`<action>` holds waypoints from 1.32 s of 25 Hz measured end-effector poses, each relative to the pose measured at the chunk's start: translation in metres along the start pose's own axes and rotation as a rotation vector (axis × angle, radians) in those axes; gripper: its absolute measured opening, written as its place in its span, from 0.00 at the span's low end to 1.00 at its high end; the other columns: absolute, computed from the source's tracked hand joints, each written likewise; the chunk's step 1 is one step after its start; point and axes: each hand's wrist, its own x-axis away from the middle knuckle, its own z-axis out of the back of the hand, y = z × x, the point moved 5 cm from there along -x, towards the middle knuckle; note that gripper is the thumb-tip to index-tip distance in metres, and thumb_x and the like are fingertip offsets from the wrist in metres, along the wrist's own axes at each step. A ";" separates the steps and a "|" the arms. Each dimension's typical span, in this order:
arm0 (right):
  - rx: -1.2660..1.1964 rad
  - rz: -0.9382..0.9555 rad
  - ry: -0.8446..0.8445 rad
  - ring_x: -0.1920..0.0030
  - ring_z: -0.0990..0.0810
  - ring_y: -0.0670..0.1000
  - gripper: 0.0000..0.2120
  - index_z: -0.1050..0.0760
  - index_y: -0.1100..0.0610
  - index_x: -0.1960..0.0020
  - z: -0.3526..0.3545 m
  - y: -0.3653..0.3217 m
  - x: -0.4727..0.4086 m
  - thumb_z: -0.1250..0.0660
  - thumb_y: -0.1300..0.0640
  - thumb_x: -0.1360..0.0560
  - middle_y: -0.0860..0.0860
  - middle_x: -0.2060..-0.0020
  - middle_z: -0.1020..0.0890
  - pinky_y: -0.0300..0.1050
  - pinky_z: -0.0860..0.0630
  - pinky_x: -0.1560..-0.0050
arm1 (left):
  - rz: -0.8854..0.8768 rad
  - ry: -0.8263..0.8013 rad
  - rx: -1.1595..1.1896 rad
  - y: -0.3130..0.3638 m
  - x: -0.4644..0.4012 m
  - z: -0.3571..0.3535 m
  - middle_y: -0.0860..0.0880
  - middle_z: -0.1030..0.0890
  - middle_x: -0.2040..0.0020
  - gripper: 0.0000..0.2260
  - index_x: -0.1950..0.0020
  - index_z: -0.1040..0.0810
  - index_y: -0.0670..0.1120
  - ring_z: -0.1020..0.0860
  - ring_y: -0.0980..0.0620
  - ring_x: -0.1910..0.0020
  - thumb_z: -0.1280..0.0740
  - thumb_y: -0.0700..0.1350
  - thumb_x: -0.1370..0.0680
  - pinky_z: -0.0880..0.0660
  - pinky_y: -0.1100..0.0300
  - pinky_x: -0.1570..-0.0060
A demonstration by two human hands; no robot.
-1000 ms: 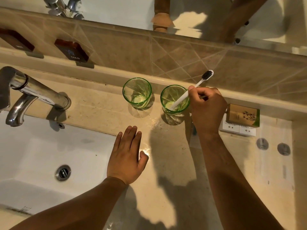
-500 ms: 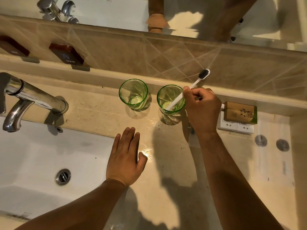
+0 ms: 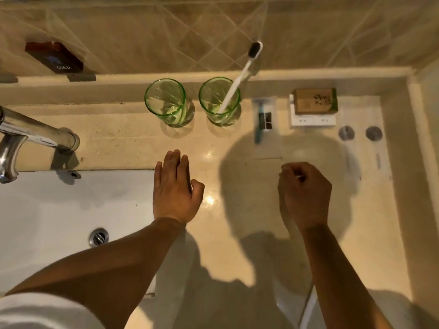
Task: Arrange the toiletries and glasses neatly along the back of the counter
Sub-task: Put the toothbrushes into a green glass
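Currently we log, L to R along the back of the counter (image 3: 237, 210): green glass no. 1 (image 3: 165, 103), empty; green glass no. 2 (image 3: 219, 100) just beside it, w/ white toothbrush (image 3: 240, 78) standing in it, handle base at the bottom, black bristle head tilted up-right over the rim and against the tile backsplash (image 3: 142, 32). Next: a teal-handled razor (image 3: 259, 122) in clear wrap, flat on the counter; then a brown soap box (image 3: 314, 100) stacked on a white box (image 3: 313, 119); then two round grey discs (image 3: 360, 133), blurred, can't ID.

Our hands: left hand (image 3: 174, 188) flat, fingers together and extended, palm down near the sink (image 3: 59, 210) edge, holding nothing. Right hand (image 3: 305, 192) curled into a loose fist, in front of the razor and well apart from the toothbrush; something small and pale shows at the fingertips, can't tell what. Neither hand touches the glasses.

Also: chrome faucet (image 3: 35, 136) at left; dark "COLD" tag (image 3: 54, 57) on the ledge.
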 end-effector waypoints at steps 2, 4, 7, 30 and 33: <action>0.073 -0.038 0.089 0.60 0.20 0.45 0.03 0.18 0.53 0.53 0.024 0.038 0.034 0.31 0.58 0.23 0.48 0.60 0.17 0.41 0.22 0.52 | -0.001 -0.007 0.007 0.000 0.001 0.000 0.40 0.35 0.22 0.28 0.25 0.33 0.39 0.43 0.44 0.20 0.42 0.48 0.23 0.49 0.45 0.21; 0.133 -0.097 0.139 0.58 0.19 0.50 0.04 0.18 0.54 0.50 0.047 0.062 0.067 0.32 0.58 0.23 0.50 0.59 0.16 0.44 0.23 0.52 | -0.002 0.001 0.009 0.000 0.001 0.001 0.40 0.35 0.22 0.27 0.25 0.34 0.39 0.43 0.43 0.20 0.41 0.48 0.23 0.49 0.44 0.21; 0.169 -0.210 0.219 0.61 0.20 0.47 0.05 0.20 0.52 0.49 0.078 0.086 0.120 0.31 0.59 0.23 0.45 0.61 0.19 0.35 0.29 0.57 | -0.025 0.018 0.018 0.001 0.003 0.000 0.40 0.35 0.23 0.27 0.25 0.33 0.38 0.42 0.43 0.21 0.41 0.48 0.22 0.49 0.44 0.21; -0.015 -0.078 -0.039 0.66 0.20 0.37 0.04 0.20 0.51 0.59 -0.025 -0.017 0.084 0.27 0.55 0.27 0.42 0.68 0.18 0.25 0.29 0.66 | -0.004 -0.045 0.001 -0.003 0.000 0.002 0.41 0.37 0.21 0.29 0.24 0.34 0.41 0.44 0.44 0.20 0.42 0.52 0.22 0.50 0.45 0.21; -0.102 0.006 -0.107 0.64 0.17 0.43 0.03 0.19 0.51 0.59 -0.055 -0.082 0.045 0.28 0.53 0.28 0.45 0.66 0.16 0.35 0.23 0.59 | -0.012 -0.059 -0.021 -0.004 -0.001 0.003 0.42 0.37 0.21 0.29 0.23 0.34 0.42 0.44 0.44 0.20 0.41 0.53 0.23 0.49 0.45 0.21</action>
